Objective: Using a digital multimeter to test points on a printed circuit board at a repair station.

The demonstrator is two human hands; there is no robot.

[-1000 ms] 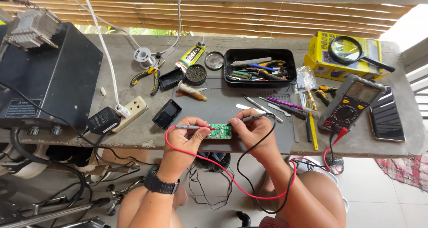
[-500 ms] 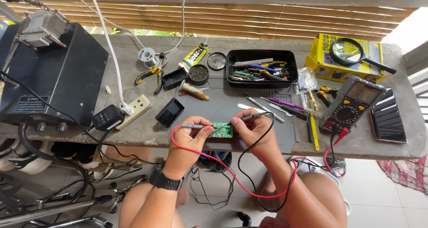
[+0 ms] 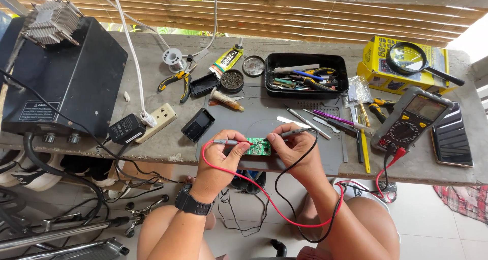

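A small green circuit board point(image 3: 260, 146) lies on a grey work mat point(image 3: 300, 150) at the near edge of the bench. My left hand point(image 3: 222, 155) grips the red-leaded probe point(image 3: 230, 142), its tip on the board's left end. My right hand point(image 3: 291, 149) grips the black-leaded probe point(image 3: 294, 133), tip touching the board's right part. Both leads loop down below the bench and run to a grey and yellow multimeter point(image 3: 410, 118) on the right.
A black tray of tools point(image 3: 306, 75), tweezers and screwdrivers point(image 3: 325, 120), a magnifier on a yellow box point(image 3: 402, 64), pliers point(image 3: 175, 79), a glue tube, a power strip point(image 3: 155, 121), a phone point(image 3: 451, 138) and a large black unit point(image 3: 58, 71) crowd the bench.
Both hands stay on the probes at the board; only the camera view has shifted slightly.
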